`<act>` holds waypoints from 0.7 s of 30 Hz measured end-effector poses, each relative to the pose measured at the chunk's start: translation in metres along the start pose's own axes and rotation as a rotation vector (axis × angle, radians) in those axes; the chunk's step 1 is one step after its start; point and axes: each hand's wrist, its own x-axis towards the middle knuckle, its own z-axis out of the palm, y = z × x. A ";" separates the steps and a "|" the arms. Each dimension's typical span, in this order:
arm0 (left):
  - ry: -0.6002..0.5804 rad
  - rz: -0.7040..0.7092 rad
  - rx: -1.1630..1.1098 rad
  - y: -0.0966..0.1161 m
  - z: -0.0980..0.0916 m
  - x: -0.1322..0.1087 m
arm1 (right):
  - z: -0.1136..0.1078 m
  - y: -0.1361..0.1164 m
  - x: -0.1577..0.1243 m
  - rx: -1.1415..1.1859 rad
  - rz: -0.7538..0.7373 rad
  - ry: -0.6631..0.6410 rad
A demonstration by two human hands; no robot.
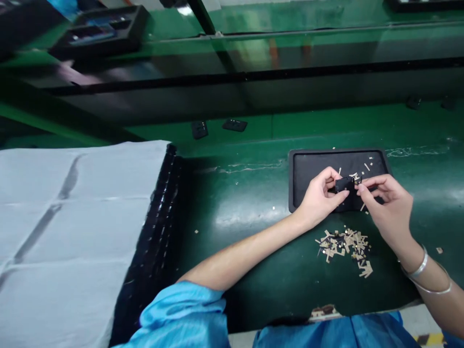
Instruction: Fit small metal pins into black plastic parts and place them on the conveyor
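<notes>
My left hand [324, 194] is closed on a small flat black part [344, 183], held above a shallow black tray [295, 181]. Thumb and fingers grip it by its left side. At the part's right edge, my right hand [386, 200] pinches with thumb and forefinger. Whatever sits between those fingertips is too small to make out. Several pale strips [367, 166] are scattered in the tray, behind the hands. Nearer my body, a loose heap of tan and black scraps [348, 244] lies on the green worktop [253, 241].
On the left stands a stack of black trays [159, 208] topped by a pale grey sheet [72, 193]. Two small black pieces [235, 125] lie at the back of the worktop. Beyond the dark rail [290, 73], another black tray [101, 34] holds parts.
</notes>
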 end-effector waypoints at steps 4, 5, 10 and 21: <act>-0.012 0.006 0.058 0.000 0.000 -0.003 | -0.001 -0.001 0.000 -0.022 0.004 -0.015; -0.014 0.010 0.066 0.001 -0.001 -0.003 | -0.001 -0.001 0.000 -0.024 0.004 -0.017; -0.021 0.034 0.077 0.003 -0.001 -0.003 | -0.001 -0.003 0.000 -0.018 0.004 -0.029; -0.032 0.053 0.094 0.005 -0.001 -0.004 | 0.000 -0.002 0.003 0.107 0.061 -0.069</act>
